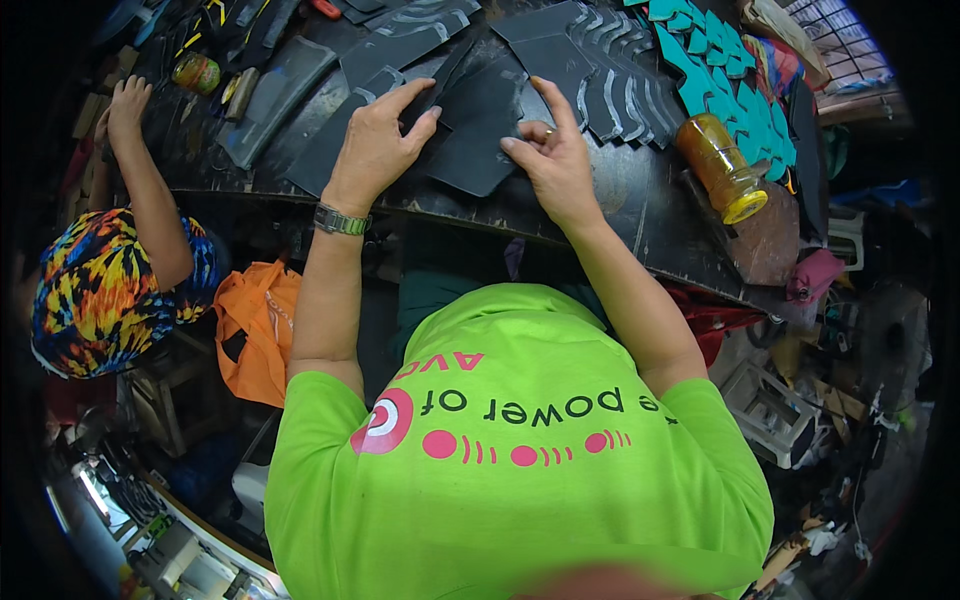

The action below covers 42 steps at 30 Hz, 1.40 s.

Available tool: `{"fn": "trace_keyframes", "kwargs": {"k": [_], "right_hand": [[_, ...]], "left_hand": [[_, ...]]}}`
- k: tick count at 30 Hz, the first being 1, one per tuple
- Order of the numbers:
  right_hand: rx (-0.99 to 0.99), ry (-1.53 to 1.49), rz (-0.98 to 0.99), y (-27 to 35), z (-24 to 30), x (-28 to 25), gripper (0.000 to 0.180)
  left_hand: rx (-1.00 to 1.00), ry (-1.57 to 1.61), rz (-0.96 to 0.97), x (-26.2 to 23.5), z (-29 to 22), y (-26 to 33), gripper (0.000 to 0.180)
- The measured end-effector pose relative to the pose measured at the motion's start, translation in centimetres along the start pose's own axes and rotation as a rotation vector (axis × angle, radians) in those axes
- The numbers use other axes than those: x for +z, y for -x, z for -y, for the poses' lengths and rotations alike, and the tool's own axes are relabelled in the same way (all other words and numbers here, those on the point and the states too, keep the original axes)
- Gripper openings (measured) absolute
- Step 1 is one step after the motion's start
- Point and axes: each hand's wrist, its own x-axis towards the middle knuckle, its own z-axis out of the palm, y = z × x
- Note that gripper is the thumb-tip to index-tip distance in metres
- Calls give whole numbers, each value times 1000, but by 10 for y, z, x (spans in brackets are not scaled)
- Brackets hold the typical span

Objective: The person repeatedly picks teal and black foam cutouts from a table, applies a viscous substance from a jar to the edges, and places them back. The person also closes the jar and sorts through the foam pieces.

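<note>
A black cut sheet piece (480, 140) lies on the dark table between my hands, near its front edge. To its left, my left hand (375, 145) rests over other black pieces, thumb and forefinger apart and holding nothing that I can see. At the right edge of the sheet piece, my right hand (555, 155) has its thumb on the material, with the forefinger stretched forward and other fingers curled in. How far those fingers reach under the edge is hidden. Beyond my right hand fans an overlapping row of black pieces (610, 75) with pale, shiny edge bands.
A jar of amber stuff with a yellow lid (744, 207) lies at the right, beside teal cut pieces (765, 125). Another jar (196, 73) stands far left. A co-worker's hand (127, 105) is at the table's left. An orange bag (258, 330) hangs below the edge.
</note>
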Motion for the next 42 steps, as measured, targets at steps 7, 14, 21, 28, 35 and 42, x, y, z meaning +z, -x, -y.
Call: {"fn": "trace_keyframes", "kwargs": {"k": [7,14,21,28,35,42], "right_hand": [[-178,609,23,6,11,12,84],[-193,753,-38,14,10,-1,81],[-212,859,-79,-8,10,-15,81],[-158,973,-99,-7,15,-19,78],[-205,990,-34,-5,17,-22,72],[-410,1077,-70,-5,14,-30,69]], "left_hand": [[305,-135,-102,6,15,3,43],[301,-224,-141,23,15,5,44],[265,-309,-254,30,18,8,47],[207,-462,-207,42,20,8,53],[157,-491,-241,44,20,8,54],[106,-533,-237,45,27,5,53]]}}
